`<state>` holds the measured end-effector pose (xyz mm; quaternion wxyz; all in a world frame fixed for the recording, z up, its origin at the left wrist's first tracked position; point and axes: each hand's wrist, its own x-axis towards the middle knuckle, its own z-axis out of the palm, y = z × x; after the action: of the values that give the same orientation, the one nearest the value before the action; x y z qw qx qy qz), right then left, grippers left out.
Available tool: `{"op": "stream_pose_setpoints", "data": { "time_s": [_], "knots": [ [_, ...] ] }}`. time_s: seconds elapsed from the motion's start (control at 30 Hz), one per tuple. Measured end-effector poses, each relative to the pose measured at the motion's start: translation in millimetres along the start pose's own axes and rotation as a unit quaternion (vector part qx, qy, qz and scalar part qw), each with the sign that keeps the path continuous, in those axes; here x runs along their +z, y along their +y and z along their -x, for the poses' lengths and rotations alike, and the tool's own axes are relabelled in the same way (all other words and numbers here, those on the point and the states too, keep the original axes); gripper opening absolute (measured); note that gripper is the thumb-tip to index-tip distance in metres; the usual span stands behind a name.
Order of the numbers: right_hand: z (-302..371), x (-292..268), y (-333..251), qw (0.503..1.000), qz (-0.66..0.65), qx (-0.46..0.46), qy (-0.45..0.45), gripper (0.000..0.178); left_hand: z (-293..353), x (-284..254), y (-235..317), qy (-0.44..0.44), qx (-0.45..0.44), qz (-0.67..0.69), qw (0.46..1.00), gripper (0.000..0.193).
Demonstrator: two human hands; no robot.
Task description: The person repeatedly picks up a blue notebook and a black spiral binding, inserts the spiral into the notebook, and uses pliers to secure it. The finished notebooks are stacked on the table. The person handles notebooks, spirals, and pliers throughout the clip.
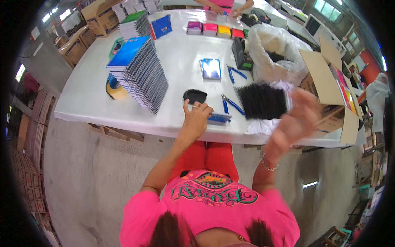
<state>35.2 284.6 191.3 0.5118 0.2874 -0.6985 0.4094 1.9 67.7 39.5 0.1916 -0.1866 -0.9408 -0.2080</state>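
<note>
My left hand [196, 120] is closed on a small blue notebook [219, 118], which stands on its edge near the table's front. Just beyond those fingers sits a black rounded dish [195, 96]. Smeared by motion, my right hand [294, 121] is raised at the right, near a bundle of black binding coils [262, 101]; its grip is unclear. Blue-handled pliers [233, 105] lie between the notebook and the coils. A second pair of pliers [236, 73] lies farther back, beside a small pile of blue notebooks [211, 69].
To the left rises a tall stack of spiral notebooks [142, 74], with a tape roll [116, 88] beside it. Colored notebook piles [210, 29] stand at the back. An opened carton [323, 82] and a plastic-lined container [275, 51] occupy the right. Another person's hands [224, 9] work opposite.
</note>
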Motion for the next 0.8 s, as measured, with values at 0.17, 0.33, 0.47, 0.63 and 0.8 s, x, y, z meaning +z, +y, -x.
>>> {"op": "stream_pose_setpoints", "data": {
  "time_s": [0.17,0.33,0.47,0.63,0.8],
  "knots": [
    [-34,-4,-79,0.895,-0.282,-0.271,0.214,0.058,-1,-7,1,0.005,-0.001,0.000,1.000,0.015],
    [-58,11,-98,0.739,-0.464,-0.450,0.188,0.046,8,-12,1,-0.009,-0.024,0.029,0.999,0.015],
    [-48,9,-119,0.801,-0.411,-0.345,0.267,0.037,2,-12,5,-0.008,-0.003,0.042,0.999,0.015],
    [-40,-16,-136,0.831,-0.260,-0.364,0.332,0.039,4,-12,5,-0.006,-0.003,0.047,0.999,0.016],
    [-33,-33,-124,0.762,-0.202,-0.488,0.374,0.038,7,-11,3,-0.010,-0.013,0.046,0.999,0.017]
  ]
}}
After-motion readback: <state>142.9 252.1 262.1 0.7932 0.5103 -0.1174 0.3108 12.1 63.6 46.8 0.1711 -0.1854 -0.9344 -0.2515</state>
